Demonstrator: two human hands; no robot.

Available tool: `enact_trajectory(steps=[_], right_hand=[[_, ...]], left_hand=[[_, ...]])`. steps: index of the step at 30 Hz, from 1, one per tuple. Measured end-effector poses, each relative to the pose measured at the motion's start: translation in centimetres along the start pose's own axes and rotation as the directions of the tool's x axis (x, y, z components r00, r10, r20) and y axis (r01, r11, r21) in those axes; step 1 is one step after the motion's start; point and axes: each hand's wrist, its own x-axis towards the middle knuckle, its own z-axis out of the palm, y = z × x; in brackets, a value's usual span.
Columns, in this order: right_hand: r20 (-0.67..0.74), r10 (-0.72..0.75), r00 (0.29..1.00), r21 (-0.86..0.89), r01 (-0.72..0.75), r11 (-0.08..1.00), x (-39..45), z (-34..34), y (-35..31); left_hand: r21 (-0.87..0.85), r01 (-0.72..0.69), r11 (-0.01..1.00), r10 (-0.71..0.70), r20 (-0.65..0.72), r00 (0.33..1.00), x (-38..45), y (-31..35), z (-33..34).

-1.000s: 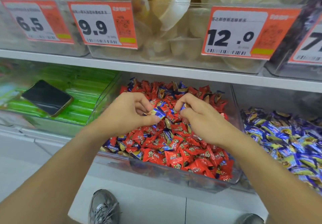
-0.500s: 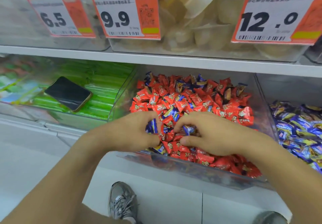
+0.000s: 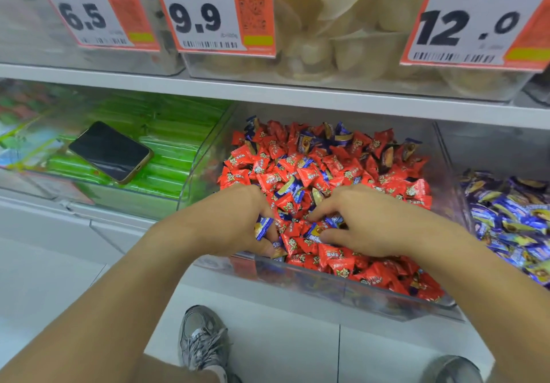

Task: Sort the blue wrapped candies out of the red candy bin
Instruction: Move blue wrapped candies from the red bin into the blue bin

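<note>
Blue wrapped candies [image 3: 293,187] lie scattered through the red candy bin [image 3: 351,291]. Left hand [image 3: 230,221] fingers curl round several; right hand [image 3: 364,224] fingers pinch more. Light, crinkly, probably slippery; pinch the bodies.

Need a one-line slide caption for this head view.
Both hands, left hand and right hand, pick blue-wrapped candies from the clear plastic bin of red-wrapped candies.

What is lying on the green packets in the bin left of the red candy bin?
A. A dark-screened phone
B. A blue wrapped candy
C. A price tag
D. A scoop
A: a dark-screened phone rests flat on the green packets, beside the red candy bin.
</note>
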Motion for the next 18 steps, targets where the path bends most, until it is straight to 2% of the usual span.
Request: enact_trajectory(steps=[3,5,10,14,18], right_hand=[[0.060,-0.053,0.997,0.037,0.051,0.998,-0.2,-0.2,0.4],[0.052,-0.053,0.997,0.067,0.049,0.997,-0.2,0.0,0.4],[-0.090,-0.030,0.995,0.163,0.044,0.986,-0.1,0.1,0.9],[-0.247,0.063,0.967,0.275,0.008,0.962,-0.2,-1.2,1.6],[-0.251,0.116,0.961,0.239,-0.055,0.970,0.3,-0.9,1.7]], left_hand=[[-0.141,0.017,0.990,-0.020,-0.021,1.000,-0.6,-0.7,-0.8],[-0.207,0.026,0.978,-0.032,-0.027,0.999,-0.9,-1.1,-1.2],[-0.317,0.044,0.947,-0.075,-0.087,0.993,-1.3,-1.9,-2.4],[-0.426,0.045,0.904,-0.129,-0.170,0.977,-1.3,-2.0,-2.9],[-0.493,0.058,0.868,-0.208,-0.255,0.944,0.7,-1.5,-1.7]])
